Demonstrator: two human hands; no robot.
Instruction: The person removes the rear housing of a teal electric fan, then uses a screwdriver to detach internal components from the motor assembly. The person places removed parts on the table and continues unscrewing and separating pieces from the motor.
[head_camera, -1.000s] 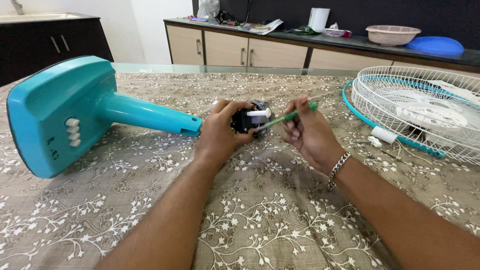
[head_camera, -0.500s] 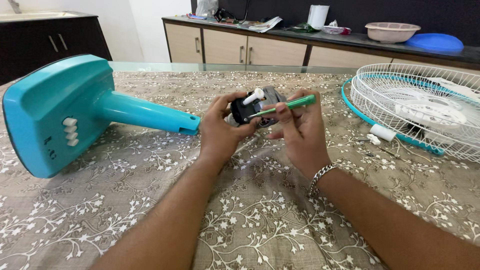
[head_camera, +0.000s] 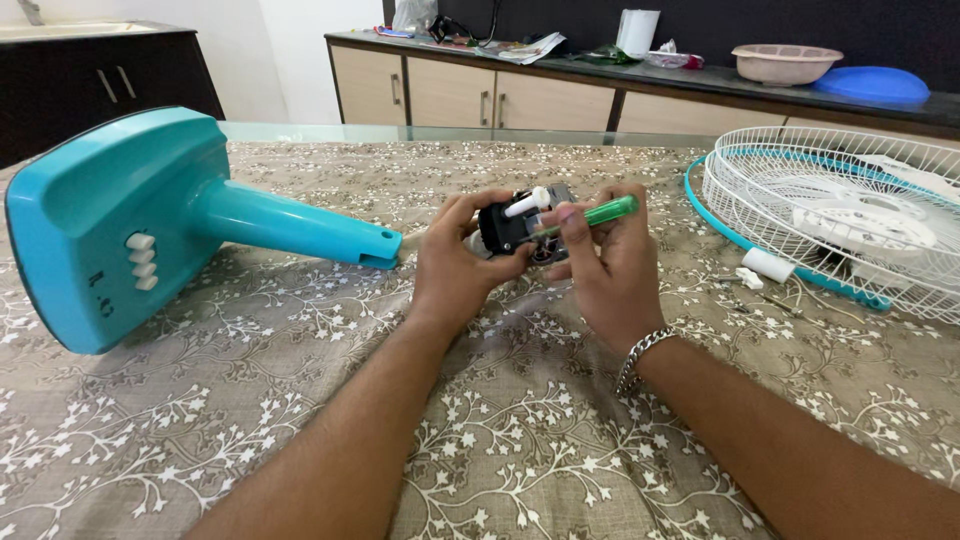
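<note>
Motor (head_camera: 520, 228) (black, white shaft upward) gripped by left hand (head_camera: 455, 265); right hand (head_camera: 600, 270) holds green screwdriver (head_camera: 590, 216).

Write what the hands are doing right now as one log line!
left hand: holds fan motor | right hand: holds green screwdriver, tip at motor | teal fan base: lying left

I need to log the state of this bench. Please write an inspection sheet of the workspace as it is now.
Surface: table under a floral cloth.
Job's things: black fan motor with white shaft; green screwdriver, tip at the motor.
Clutter: teal fan base lying on its side; white fan grille; small white parts.
Grips: left hand holds the motor; right hand holds the screwdriver.
Cables: nothing seen.
Surroundings: cabinets, bowl.
</note>
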